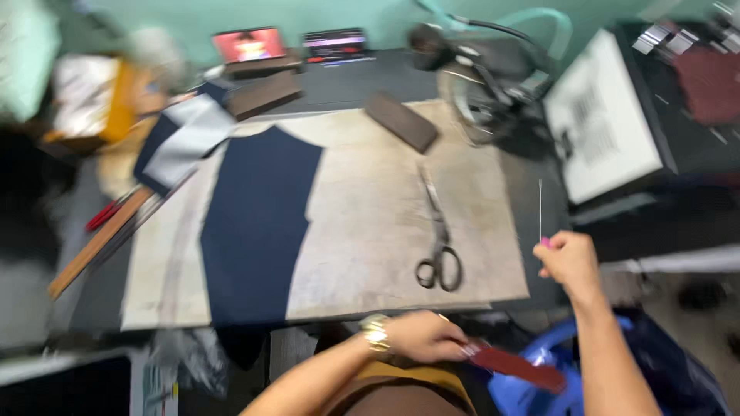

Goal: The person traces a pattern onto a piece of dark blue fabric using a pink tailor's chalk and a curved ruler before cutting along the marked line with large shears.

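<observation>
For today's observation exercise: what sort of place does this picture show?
Probably a tailoring or sewing workshop. A cut piece of dark navy fabric lies on the worn pale cutting board, long metal scissors lie beside it, and the right hand holds a thin needle-like tool.

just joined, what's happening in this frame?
A person at a worn beige cutting table. The right hand pinches a thin needle-like pin with a pink head, held upright past the table's right edge. The left hand, wearing a gold wristwatch, holds a flat dark red strip near the lap. A navy fabric panel and metal scissors lie untouched on the table. The image is motion-blurred.
</observation>
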